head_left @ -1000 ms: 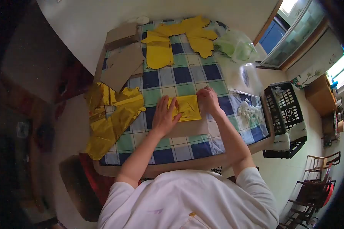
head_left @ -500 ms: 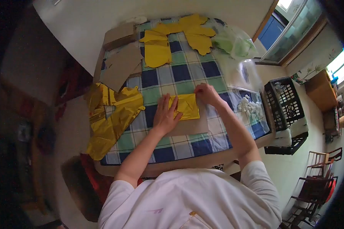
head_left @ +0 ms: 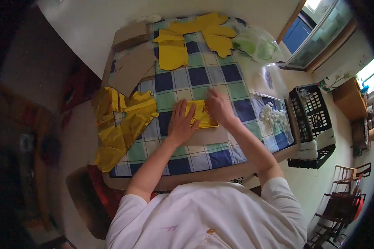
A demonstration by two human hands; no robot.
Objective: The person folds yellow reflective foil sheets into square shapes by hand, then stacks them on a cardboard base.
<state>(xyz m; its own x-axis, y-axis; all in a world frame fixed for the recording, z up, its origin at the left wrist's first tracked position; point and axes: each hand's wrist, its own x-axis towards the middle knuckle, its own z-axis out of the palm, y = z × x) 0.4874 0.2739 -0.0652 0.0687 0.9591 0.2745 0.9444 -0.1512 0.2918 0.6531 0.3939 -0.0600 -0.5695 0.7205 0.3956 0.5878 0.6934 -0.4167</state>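
Note:
A folded gold foil balloon (head_left: 200, 111) lies on a flat piece of cardboard (head_left: 207, 136) near the table's front edge. My left hand (head_left: 182, 123) rests flat on the foil's left part, fingers stretched and apart, pressing it down. Over the foil's right end is my right hand (head_left: 220, 109), its fingers bent and smeared by motion, so their hold cannot be made out. The foil looks creased beside that hand. To the left, a flat gold foil balloon (head_left: 131, 120) hangs partly over the table edge.
More flat gold balloons (head_left: 173, 52) lie at the table's far side. Cardboard pieces (head_left: 133, 68) sit at the back left. Clear plastic bags (head_left: 259, 45) and small white items (head_left: 274, 116) are on the right. A black crate (head_left: 309, 110) stands beyond the right edge.
My right hand has moved inward and left from the foil's upper right corner, now covering its right end. My left hand stays in place on the foil.

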